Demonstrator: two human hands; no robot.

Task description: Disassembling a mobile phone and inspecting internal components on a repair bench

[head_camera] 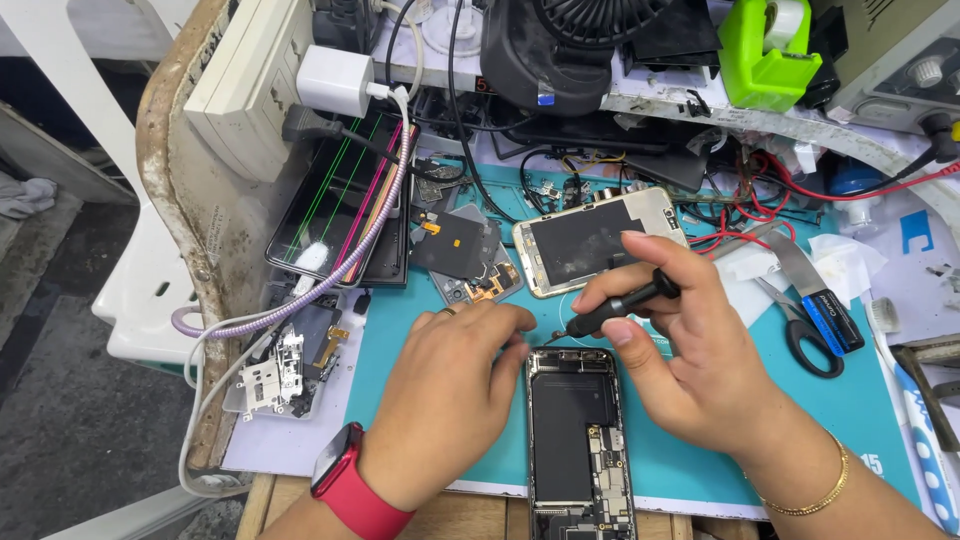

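Two hands meet over the top edge of an opened phone [578, 440], which lies face-up on the teal mat [700, 450] just below the fingers, its dark battery bay and circuit board exposed. The left hand [445, 395], wearing a red watch, has its fingers curled almost closed and pressed to the phone's upper left corner, steadying the frame; whether they pinch a small part there I cannot tell. The right hand [680, 350] holds a slim black screwdriver [620, 303] in a tight pinch of thumb and fingers, tip angled down to the phone's top rim. By my judgement a screw at that rim is being worked, and the next move calls for a steady, square tip and light turning pressure. Just beyond the fingers lies a detached gold-framed screen [595, 240]; right of them, scissors [805, 335] and a blue-handled blade [815, 295]. Farther back-left on the bench, a cracked display [335, 205].
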